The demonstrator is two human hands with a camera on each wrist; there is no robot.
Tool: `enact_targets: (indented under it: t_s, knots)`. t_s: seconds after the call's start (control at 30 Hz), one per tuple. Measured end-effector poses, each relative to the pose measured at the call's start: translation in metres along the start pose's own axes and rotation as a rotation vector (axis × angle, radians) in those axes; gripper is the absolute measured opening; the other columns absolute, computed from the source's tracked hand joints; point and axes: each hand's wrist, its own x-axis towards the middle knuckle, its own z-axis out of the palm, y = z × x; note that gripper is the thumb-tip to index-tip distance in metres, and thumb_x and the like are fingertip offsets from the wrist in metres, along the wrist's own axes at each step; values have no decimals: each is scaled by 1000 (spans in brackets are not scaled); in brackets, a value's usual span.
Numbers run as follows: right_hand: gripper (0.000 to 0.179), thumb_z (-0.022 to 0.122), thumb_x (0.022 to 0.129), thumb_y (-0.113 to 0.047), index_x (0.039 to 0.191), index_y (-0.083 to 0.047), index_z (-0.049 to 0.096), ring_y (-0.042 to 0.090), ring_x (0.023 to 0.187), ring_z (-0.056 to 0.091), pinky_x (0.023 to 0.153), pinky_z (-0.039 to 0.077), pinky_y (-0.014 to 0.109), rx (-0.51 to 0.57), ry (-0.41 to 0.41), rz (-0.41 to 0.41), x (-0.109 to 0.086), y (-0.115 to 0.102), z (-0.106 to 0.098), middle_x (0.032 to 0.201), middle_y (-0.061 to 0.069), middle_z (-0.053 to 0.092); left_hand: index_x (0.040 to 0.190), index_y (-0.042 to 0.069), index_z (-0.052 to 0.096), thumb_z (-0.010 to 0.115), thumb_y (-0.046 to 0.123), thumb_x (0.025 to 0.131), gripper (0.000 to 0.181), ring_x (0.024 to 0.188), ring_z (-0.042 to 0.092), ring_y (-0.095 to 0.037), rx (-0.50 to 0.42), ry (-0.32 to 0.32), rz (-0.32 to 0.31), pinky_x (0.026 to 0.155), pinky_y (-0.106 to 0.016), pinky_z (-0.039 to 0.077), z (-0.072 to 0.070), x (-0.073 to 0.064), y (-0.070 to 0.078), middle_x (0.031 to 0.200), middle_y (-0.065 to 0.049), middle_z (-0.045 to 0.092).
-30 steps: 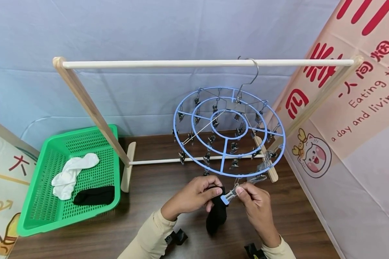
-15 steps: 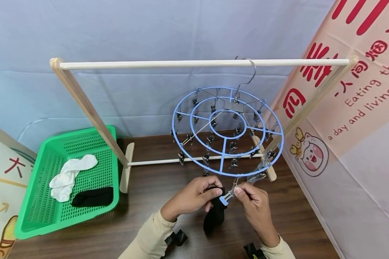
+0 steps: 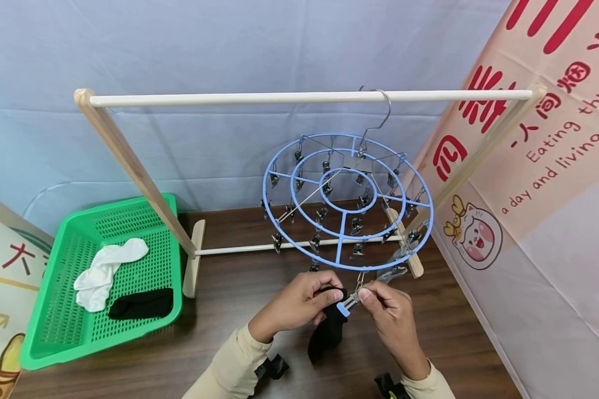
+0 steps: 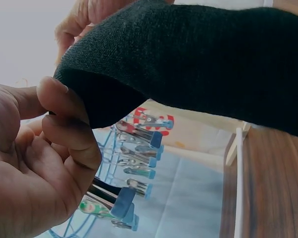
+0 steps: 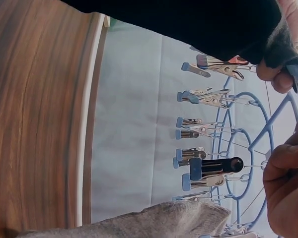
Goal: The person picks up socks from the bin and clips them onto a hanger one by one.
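Pinches black sock in left hand, hanging below fingers, and clip in right hand. Shows white sock from head only

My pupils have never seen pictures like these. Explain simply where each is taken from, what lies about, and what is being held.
No machine here: these are a person's bare hands. The wide pictures come from a camera on the head, looking forward and down. The two close-ups come from cameras on the wrists.

On the dark wooden surface stand a rack and, to its left, a green basket holding white cloth and black cloth. A round blue hanger with many clips hooks over the rack's bar.

The left hand holds a black sock. The right hand pinches a clip at the sock's edge; whether it grips the fabric is unclear.
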Motion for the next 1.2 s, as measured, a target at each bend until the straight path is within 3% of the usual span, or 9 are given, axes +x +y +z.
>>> enact_targets:
  t_s: [0.2,0.5,0.77,0.97,1.2]
  knots:
    - [27,59,83,19,76,-8,62,4,52,37,44,31,23,2,10,-10,0,2,0,59,-2,44,96,7,61,56,17,99,11,47,52,-37,11,12,0,49,-22,46,0,0,0,52,-3,49]
    - [27,61,80,17,74,-10,60,5,52,39,45,32,24,-16,36,-12,-1,1,-1,59,-2,44,98,5,63,61,13,96,8,46,52,-25,-12,-14,14,47,-24,45,1,0,-1,63,-15,55]
    - [24,64,79,15,78,-9,60,6,56,45,49,37,24,0,31,-11,-5,2,1,63,-1,49,95,7,65,63,12,95,6,46,52,-18,-11,-18,24,45,-22,43,3,-1,-1,61,-7,54]
    - [29,73,71,16,79,-7,58,6,54,41,45,33,24,-18,52,-47,-7,6,6,63,-2,47,95,9,65,64,14,94,5,45,54,-14,33,-6,-2,43,-21,40,6,-2,-1,59,-7,55]
    - [31,72,70,21,79,-5,57,5,53,40,44,33,24,-81,81,21,-6,3,8,64,0,48,105,10,66,65,13,94,12,48,56,-11,58,68,-24,44,-21,41,2,-9,-3,58,-7,58]
